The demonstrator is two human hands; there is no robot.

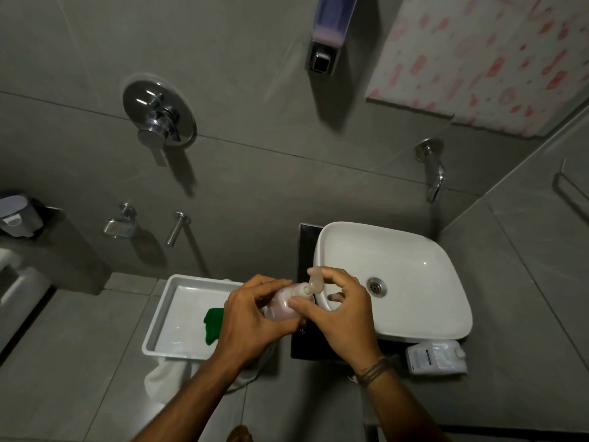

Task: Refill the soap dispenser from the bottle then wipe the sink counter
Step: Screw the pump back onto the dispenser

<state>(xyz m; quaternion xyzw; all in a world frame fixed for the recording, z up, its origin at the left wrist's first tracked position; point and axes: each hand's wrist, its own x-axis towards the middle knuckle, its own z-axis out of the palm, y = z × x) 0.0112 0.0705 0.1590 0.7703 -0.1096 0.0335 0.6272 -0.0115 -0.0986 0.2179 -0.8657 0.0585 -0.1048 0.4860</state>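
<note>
A clear pump soap dispenser (288,303) is gripped in a person's left hand (251,317) while the right hand (342,314) pinches its neck, at the left edge of the white sink (414,260); a green cloth (213,325) lies in a tray (165,314) nearby.

Glossy white sink (414,250) (ceramic-looking), translucent plastic dispenser (283,304)

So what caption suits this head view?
Both hands, left and right, grip a pump soap dispenser beside the white basin.
</note>
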